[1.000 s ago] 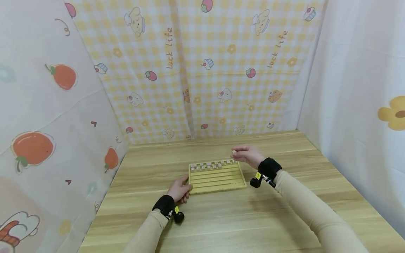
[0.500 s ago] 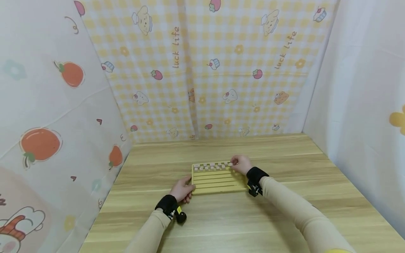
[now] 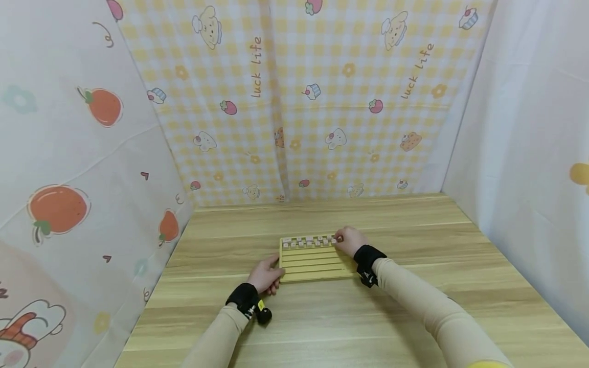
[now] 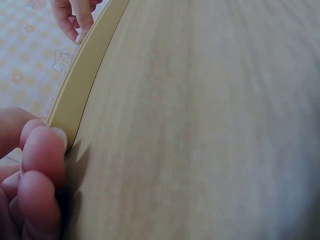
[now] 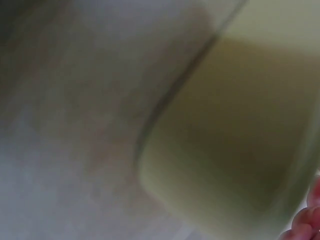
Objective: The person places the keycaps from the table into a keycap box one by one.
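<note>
A shallow yellow tray (image 3: 313,264) with ridged rows lies on the table. Small pale keycaps (image 3: 301,244) stand in its two back rows. At the tray's left front corner my left hand (image 3: 265,276) grips the edge, thumb on top and fingers against the side. The left wrist view shows those fingers (image 4: 42,160) curled against the tray's side wall (image 4: 82,82). Over the back right part, my right hand (image 3: 352,241) pinches a keycap (image 3: 334,241) at the end of the second row. In the right wrist view only a few fingertips (image 5: 307,220) show; the keycap is hidden there.
The wooden table (image 3: 317,322) reaches to a checked cloth (image 3: 308,153) behind the tray. Pale cloth walls close off the left (image 3: 133,204) and right (image 3: 520,153) sides. Both wrists wear black straps with small cameras.
My right hand has come down from above the tray's back right corner, bringing a keycap to the end of the second row. The left hand keeps its grip. The head view has shifted slightly.
</note>
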The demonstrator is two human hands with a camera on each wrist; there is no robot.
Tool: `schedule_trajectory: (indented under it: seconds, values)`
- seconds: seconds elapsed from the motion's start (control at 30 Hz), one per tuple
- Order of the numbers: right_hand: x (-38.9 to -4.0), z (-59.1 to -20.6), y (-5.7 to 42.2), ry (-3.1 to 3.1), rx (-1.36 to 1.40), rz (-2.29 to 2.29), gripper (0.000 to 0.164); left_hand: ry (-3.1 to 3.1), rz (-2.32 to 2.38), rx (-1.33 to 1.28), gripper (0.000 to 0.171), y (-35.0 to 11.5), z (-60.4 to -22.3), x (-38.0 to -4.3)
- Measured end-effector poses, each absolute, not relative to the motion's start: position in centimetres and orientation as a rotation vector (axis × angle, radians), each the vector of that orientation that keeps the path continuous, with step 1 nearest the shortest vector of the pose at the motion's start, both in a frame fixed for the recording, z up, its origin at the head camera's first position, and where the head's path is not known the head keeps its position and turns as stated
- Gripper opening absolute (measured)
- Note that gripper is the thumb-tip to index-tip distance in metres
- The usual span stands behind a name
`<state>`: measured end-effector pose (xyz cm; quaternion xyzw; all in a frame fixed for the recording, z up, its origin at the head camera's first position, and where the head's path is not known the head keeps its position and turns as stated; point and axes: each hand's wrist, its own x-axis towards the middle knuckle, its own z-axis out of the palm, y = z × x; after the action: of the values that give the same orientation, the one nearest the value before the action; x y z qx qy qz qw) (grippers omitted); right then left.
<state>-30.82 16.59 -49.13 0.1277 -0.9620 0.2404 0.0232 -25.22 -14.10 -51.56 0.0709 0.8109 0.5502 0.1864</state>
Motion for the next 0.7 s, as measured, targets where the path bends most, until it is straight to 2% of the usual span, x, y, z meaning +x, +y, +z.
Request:
schedule_trajectory:
  seconds: [0.7]
  values:
    - [-30.98, -48.81, 16.42, -2.990, 0.374, 0.761, 0.014, 2.294, 1.543, 0.201, 0.068, -14.08, -51.66, -25.30]
